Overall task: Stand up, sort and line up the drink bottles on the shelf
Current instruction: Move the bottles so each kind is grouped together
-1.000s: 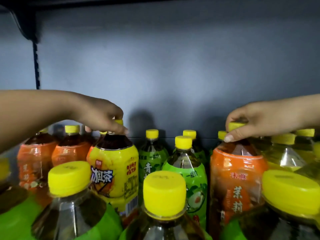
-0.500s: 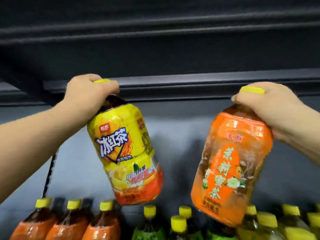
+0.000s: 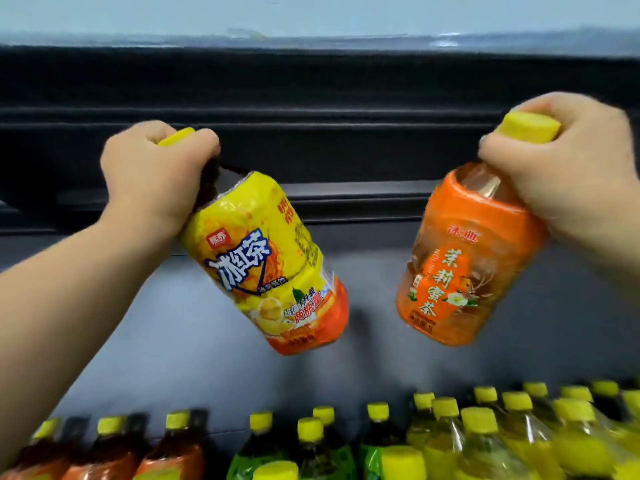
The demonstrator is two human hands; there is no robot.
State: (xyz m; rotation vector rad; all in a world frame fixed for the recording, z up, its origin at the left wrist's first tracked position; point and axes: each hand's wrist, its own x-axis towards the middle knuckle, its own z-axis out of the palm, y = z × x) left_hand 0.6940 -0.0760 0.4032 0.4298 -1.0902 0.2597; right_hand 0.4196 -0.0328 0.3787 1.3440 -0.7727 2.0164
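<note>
Bottles held aloft above the shelf rows [image 3: 433, 424]: left hand [image 3: 152, 174] grips yellow-label bottle [image 3: 266, 261], right hand [image 3: 568, 168] grips orange-label bottle [image 3: 464, 258], both at the neck. Full, likely heavy; film slippery, so neck hold suits.

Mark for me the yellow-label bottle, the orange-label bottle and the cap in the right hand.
yellow-label bottle [image 3: 256, 258]: head view, on its front label.
orange-label bottle [image 3: 453, 268]: head view, middle of its label.
cap [image 3: 528, 126]: head view, its yellow top, above the right hand's fingers.

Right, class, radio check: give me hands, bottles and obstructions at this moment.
Left hand grips yellow-label bottle by the neck, airborne, tilted. Right hand grips orange-label bottle, likewise. Shelved bottles below; nothing between.
</note>
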